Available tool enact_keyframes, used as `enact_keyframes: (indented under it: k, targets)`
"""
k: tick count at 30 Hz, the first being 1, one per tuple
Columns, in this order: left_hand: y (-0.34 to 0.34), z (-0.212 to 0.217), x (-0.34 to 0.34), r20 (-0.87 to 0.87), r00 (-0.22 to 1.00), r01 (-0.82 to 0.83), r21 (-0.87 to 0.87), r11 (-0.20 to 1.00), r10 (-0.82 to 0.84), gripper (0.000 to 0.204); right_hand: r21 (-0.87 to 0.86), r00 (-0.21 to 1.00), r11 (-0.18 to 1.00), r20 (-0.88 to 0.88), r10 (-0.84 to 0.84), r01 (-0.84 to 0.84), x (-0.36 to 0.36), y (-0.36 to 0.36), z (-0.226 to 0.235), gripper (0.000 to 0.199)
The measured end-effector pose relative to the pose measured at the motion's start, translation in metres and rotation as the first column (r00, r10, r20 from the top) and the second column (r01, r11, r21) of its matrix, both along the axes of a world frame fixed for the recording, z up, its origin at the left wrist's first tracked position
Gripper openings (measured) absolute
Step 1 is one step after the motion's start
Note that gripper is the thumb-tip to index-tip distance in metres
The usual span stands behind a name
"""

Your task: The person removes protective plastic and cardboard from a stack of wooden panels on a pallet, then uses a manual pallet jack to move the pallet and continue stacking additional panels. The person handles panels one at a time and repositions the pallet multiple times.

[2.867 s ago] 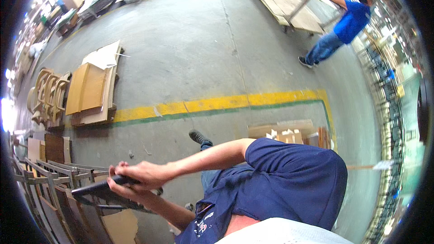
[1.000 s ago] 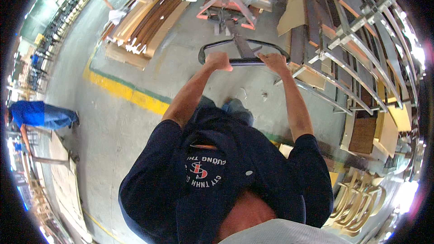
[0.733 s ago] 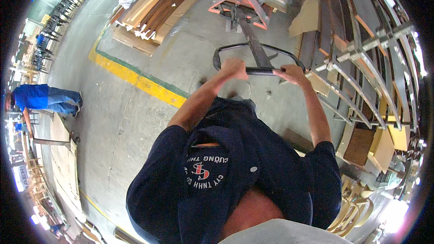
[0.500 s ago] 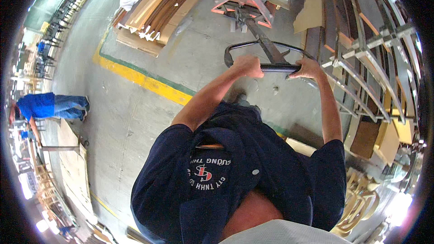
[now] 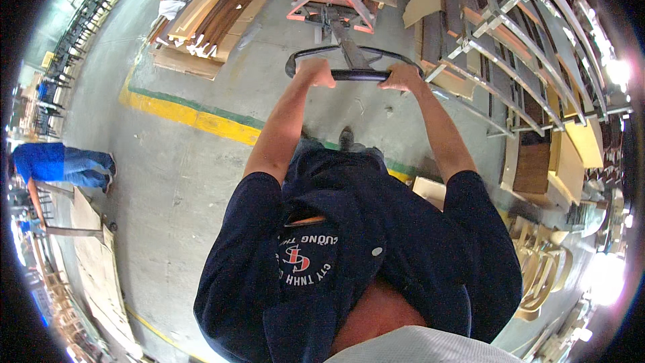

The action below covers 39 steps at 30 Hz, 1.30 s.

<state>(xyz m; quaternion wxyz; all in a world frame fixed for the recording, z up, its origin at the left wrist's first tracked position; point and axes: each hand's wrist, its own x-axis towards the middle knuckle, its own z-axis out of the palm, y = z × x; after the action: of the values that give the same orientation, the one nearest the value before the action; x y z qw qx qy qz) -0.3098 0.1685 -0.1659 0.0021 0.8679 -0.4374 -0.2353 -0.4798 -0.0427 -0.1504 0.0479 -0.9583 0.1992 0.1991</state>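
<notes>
Head view: two hands, left hand [image 5: 316, 70], right hand [image 5: 402, 78], fingers wrapped around one pallet-jack handle [image 5: 354, 74].

We have one view only, from a fisheye camera worn on the head, looking steeply down and forward over our own chest. Our dark shirt [image 5: 363, 255] fills the lower middle, very near the lens, and both forearms run up from it to the left hand [image 5: 316, 70] and right hand [image 5: 403, 77] at the upper centre, on the handle [image 5: 353, 74]. The concrete floor [image 5: 175, 181] lies farther below. Straight edges bend toward the dark round rim: the yellow line [image 5: 195, 117] curves at left, the racks [image 5: 531, 47] bow at right. Another person [image 5: 57, 165] sits small at the far left edge.
</notes>
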Motion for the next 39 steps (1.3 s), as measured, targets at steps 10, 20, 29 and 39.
enact_keyframes:
  k: [10, 20, 29, 39]
  targets:
    - [-0.031, 0.009, -0.078, -0.025, 0.991, -0.132, -0.064, 0.989, 0.131, 0.041, -0.077, 0.996, 0.996, 0.075, 0.054, -0.048, -0.049, -0.051, -0.008, 0.045]
    - [-0.035, 0.013, -0.066, -0.050, 0.996, -0.079, -0.079, 0.994, 0.075, 0.036, -0.030, 0.981, 0.985, 0.090, 0.173, -0.171, -0.043, -0.063, 0.002, 0.036]
    - [-0.002, 0.018, -0.021, -0.038, 0.993, 0.104, -0.123, 0.987, -0.109, 0.028, -0.017, 0.996, 1.000, 0.084, 0.010, -0.009, -0.015, -0.019, -0.004, 0.035]
    - [0.060, -0.004, 0.035, 0.051, 0.982, 0.191, -0.191, 0.963, -0.184, 0.036, 0.091, 0.980, 0.995, 0.193, -0.051, 0.034, 0.025, 0.043, -0.023, 0.034]
